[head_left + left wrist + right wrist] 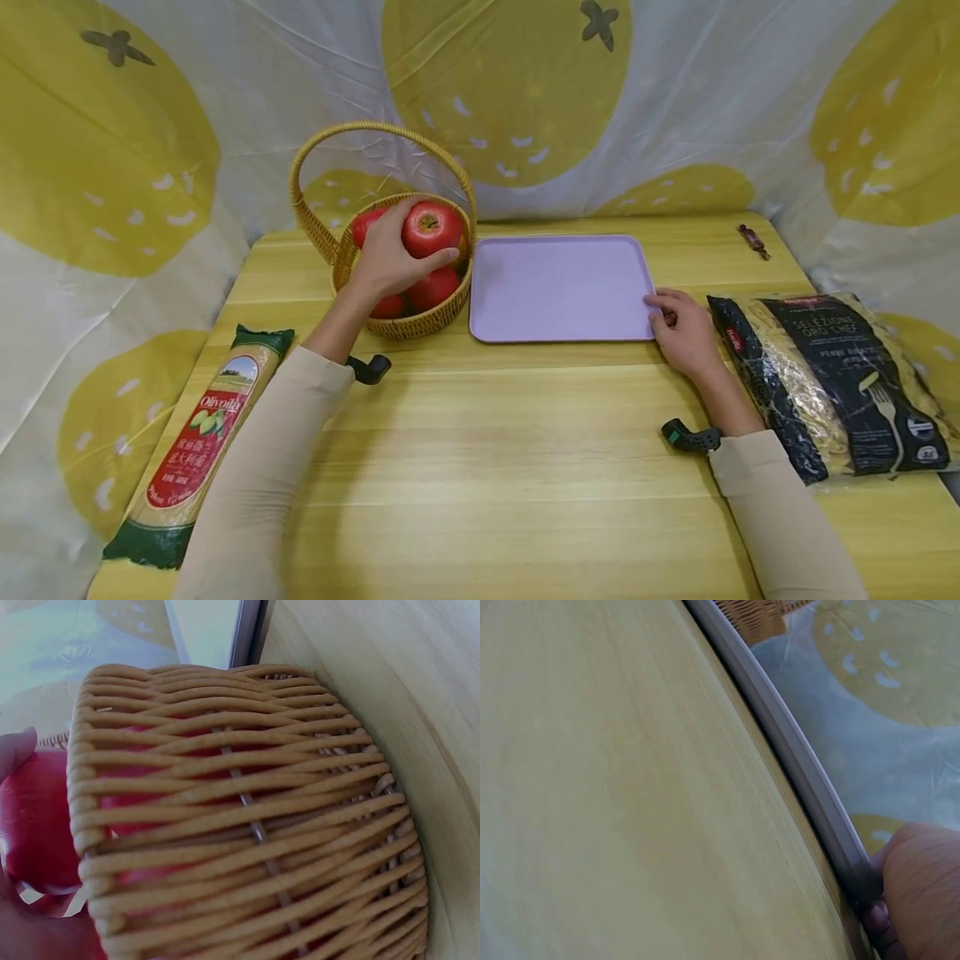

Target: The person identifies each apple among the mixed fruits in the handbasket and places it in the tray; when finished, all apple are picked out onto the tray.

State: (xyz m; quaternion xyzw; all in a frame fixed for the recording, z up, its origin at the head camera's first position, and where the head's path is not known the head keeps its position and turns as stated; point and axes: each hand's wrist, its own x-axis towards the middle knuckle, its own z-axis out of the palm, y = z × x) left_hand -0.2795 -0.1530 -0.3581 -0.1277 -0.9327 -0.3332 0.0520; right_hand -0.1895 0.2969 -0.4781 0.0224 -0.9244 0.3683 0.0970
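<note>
My left hand (392, 254) grips a red apple (432, 229) at the top of the wicker basket (420, 325), its thumb along the near side of the fruit. Several more red apples (433, 288) lie inside the basket below it. In the left wrist view the held apple (41, 821) shows beside the basket's woven wall (247, 802). On the right, my right hand (686, 333) pinches the right edge of a light purple tray (562, 287), near its front corner. The right wrist view shows the tray's rim (795, 757) between thumb and fingers.
A spaghetti pack (206, 442) lies at the left of the wooden table (517, 467). At the right rests a large black pasta bag (840, 383), with a small wrapped candy (753, 242) behind it. The basket's tall handle (375, 127) arches over the apples.
</note>
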